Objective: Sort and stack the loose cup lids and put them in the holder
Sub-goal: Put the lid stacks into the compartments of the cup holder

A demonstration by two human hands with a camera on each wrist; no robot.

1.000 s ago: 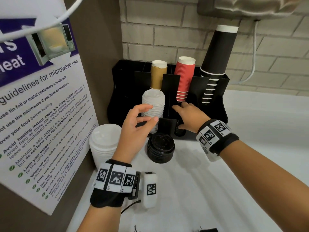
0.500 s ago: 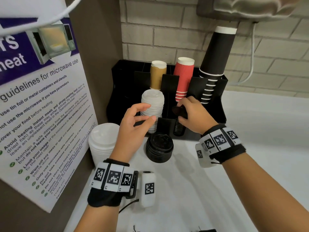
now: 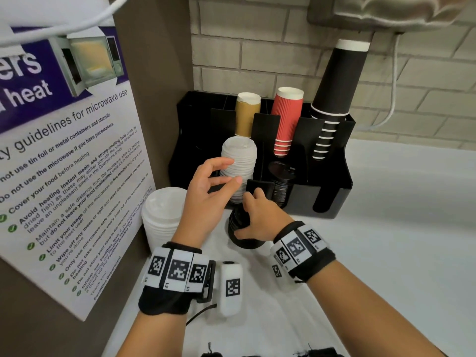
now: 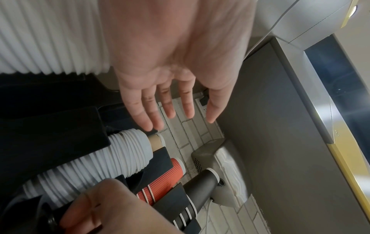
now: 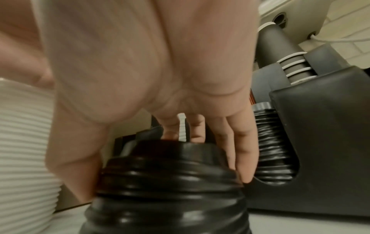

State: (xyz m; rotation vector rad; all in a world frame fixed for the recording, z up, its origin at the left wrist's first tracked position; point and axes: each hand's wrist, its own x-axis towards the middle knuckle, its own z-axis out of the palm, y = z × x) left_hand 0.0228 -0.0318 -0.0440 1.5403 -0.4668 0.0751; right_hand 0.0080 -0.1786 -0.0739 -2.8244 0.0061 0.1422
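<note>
A loose stack of black lids (image 3: 244, 242) (image 5: 170, 182) stands on the white counter in front of the black holder (image 3: 332, 199). My right hand (image 3: 243, 220) grips its top from above, thumb on the left and fingers (image 5: 240, 150) on the right. My left hand (image 3: 231, 171) (image 4: 170, 110) hovers open, fingers straight, beside the white lid stack (image 3: 239, 155) (image 4: 120, 158) that stands in the holder's left front slot. More black lids (image 3: 282, 181) (image 5: 272, 150) sit in the middle front slot. A bigger white lid stack (image 3: 164, 217) stands on the counter at the left.
Kraft cups (image 3: 247, 114), red cups (image 3: 286, 119) and tall black cups (image 3: 334, 99) stand upside down in the holder's back slots. A panel with a microwave notice (image 3: 64, 163) walls the left side. A brick wall is behind. The counter (image 3: 386, 240) stretches to the right.
My right hand left the holder's black lid slot, moved back and left, and came down on the loose black lid stack. The left hand has barely moved.
</note>
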